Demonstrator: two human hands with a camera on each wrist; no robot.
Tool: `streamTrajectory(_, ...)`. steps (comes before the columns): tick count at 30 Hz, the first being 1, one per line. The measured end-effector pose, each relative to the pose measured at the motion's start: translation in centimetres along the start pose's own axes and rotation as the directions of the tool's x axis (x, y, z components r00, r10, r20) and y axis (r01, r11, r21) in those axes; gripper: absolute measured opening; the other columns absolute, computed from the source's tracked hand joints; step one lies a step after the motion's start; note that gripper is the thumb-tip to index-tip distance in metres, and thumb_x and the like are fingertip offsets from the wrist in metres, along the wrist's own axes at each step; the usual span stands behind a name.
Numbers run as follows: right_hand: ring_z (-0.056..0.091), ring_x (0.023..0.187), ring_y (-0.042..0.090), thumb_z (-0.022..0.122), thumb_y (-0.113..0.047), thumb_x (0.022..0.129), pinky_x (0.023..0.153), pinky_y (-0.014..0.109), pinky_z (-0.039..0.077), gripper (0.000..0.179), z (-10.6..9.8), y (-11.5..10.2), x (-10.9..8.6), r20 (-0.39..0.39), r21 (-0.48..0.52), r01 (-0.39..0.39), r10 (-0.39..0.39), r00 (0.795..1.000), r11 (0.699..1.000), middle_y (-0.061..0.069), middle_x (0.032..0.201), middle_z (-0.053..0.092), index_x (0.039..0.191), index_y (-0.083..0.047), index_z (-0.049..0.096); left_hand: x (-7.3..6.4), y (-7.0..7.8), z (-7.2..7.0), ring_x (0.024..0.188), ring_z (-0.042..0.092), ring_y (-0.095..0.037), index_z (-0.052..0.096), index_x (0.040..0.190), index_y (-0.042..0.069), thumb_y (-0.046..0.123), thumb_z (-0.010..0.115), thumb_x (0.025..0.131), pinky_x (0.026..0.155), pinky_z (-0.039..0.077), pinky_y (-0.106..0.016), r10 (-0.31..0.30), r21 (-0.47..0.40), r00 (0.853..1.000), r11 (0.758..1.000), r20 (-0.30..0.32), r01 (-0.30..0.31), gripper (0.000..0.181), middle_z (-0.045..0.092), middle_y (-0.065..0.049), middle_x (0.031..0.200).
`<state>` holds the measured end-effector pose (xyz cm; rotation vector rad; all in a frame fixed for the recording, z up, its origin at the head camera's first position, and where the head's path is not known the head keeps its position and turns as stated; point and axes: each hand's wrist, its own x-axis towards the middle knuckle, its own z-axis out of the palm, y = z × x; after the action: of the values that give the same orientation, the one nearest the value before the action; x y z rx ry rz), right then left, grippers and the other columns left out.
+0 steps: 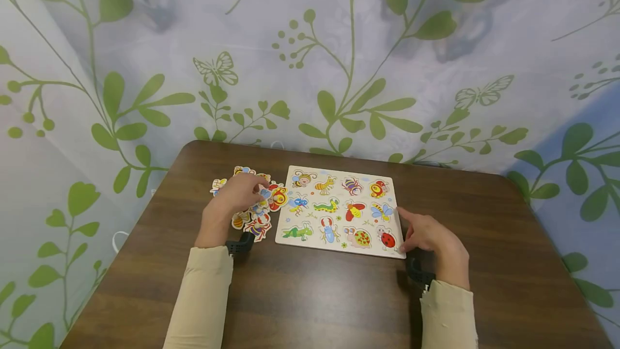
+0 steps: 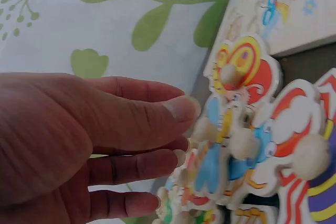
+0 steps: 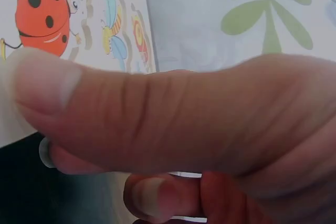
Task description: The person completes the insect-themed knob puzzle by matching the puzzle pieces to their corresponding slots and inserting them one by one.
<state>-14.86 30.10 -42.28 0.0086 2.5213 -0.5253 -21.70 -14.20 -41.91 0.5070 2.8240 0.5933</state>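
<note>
Puzzle board (image 1: 343, 225), long axis left-to-right

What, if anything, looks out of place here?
Nothing looks damaged or spilled; only the colourful, knobbed, insect-shaped wooden pieces look untidy, heaped and overlapping beside the pale rectangular wooden puzzle board.

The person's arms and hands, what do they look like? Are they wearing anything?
The left sleeve and right sleeve are plain cream, ending near the wrists. There, a left bracket and right bracket stick out, both black and bent. The left hand and right hand are bare, with no gloves or rings showing.
</note>
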Motion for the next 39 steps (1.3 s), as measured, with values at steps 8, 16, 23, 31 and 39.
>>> streamTrajectory(8, 0.051, 0.075, 0.02, 0.086, -0.017, 0.071, 0.071, 0.035, 0.041, 0.109, 0.5, 0.2, 0.5, 0.02, 0.025, -0.041, 0.041, 0.999, 0.999, 0.008, 0.084, 0.058, 0.156, -0.016, 0.019, 0.5, -0.6, 1.1, 0.071, 0.053, -0.019, 0.068, 0.094, 0.012, 0.011, 0.068, 0.084, 0.064, 0.042, -0.032, -0.025, 0.02, 1.0, 1.0, -0.009, 0.025, 0.01, 0.065, -0.003, 0.082)
streamTrajectory(16, 0.052, 0.072, 0.02, 0.086, -0.016, 0.07, 0.068, 0.032, 0.039, 0.112, 0.5, 0.4, 0.9, 0.024, 0.032, -0.034, 0.033, 0.999, 0.999, 0.008, 0.082, 0.058, 0.157, -0.017, 0.015, 1.3, -0.1, 1.5, 0.065, 0.05, -0.018, 0.066, 0.085, 0.012, 0.01, 0.06, 0.086, 0.06, 0.04, -0.031, 0.028, 0.066, 0.998, 0.998, -0.059, -0.024, 0.007, 0.063, -0.002, 0.075)
streamTrajectory(23, 0.05, 0.073, 0.02, 0.087, -0.018, 0.068, 0.067, 0.033, 0.038, 0.113, 0.8, 0.4, 0.9, 0.016, 0.046, -0.036, 0.035, 0.999, 0.998, 0.008, 0.082, 0.057, 0.157, -0.02, 0.017, 1.7, 0.7, 2.0, 0.069, 0.054, -0.02, 0.067, 0.089, 0.012, 0.011, 0.06, 0.088, 0.067, 0.046, -0.037, 0.015, 0.118, 0.996, 0.993, -0.088, -0.004, 0.007, 0.065, -0.002, 0.08)
streamTrajectory(31, 0.05, 0.074, 0.021, 0.088, -0.017, 0.068, 0.068, 0.033, 0.038, 0.114, 1.1, 0.6, 1.1, 0.017, 0.061, -0.039, 0.038, 0.999, 0.997, 0.008, 0.083, 0.056, 0.157, -0.02, 0.017, 2.0, 4.4, 2.0, 0.063, 0.047, -0.017, 0.065, 0.087, 0.011, 0.012, 0.059, 0.092, 0.061, 0.037, -0.031, 0.114, 0.083, 0.969, 0.992, -0.217, -0.098, 0.008, 0.054, 0.0, 0.068)
streamTrajectory(39, 0.05, 0.073, 0.02, 0.088, -0.017, 0.068, 0.068, 0.033, 0.038, 0.115, 1.1, 0.5, 1.2, 0.018, 0.056, -0.034, 0.033, 0.999, 0.998, 0.008, 0.082, 0.056, 0.157, -0.02, 0.015, 3.7, 10.6, 4.5, 0.066, 0.045, -0.014, 0.063, 0.082, 0.015, 0.016, 0.059, 0.094, 0.062, 0.037, -0.028, 0.266, 0.147, 0.941, 0.96, -0.209, -0.239, 0.012, 0.052, 0.004, 0.069)
